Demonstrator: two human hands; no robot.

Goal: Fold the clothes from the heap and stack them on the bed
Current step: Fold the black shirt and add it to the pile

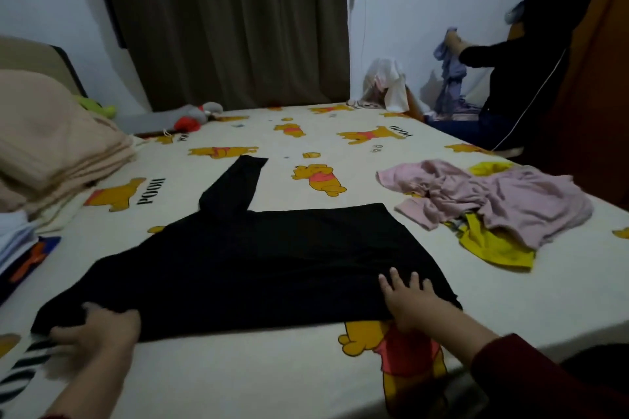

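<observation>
Black garment (pixel 258 258): while it is lying spread on the near part of the bed (pixel 238 374), 1 sleeve is pointing far.
Left hand (pixel 97 333): gripping its near-left corner.
Right hand (pixel 410 303): pressing its near-right edge, fingers apart.
Pink clothes (pixel 490 201): lying crumpled right.

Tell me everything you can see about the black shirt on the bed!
The black shirt is plain, dark, soft-looking cloth with long sleeves. It lies spread flat on the cartoon-bear bedsheet, near the front edge. One sleeve sticks out away from the person, bent at its base. The left hand grips the near-left part, bunching the cloth there. The right hand rests flat, fingers spread, on the near-right corner. It does not touch the pink garment.
</observation>
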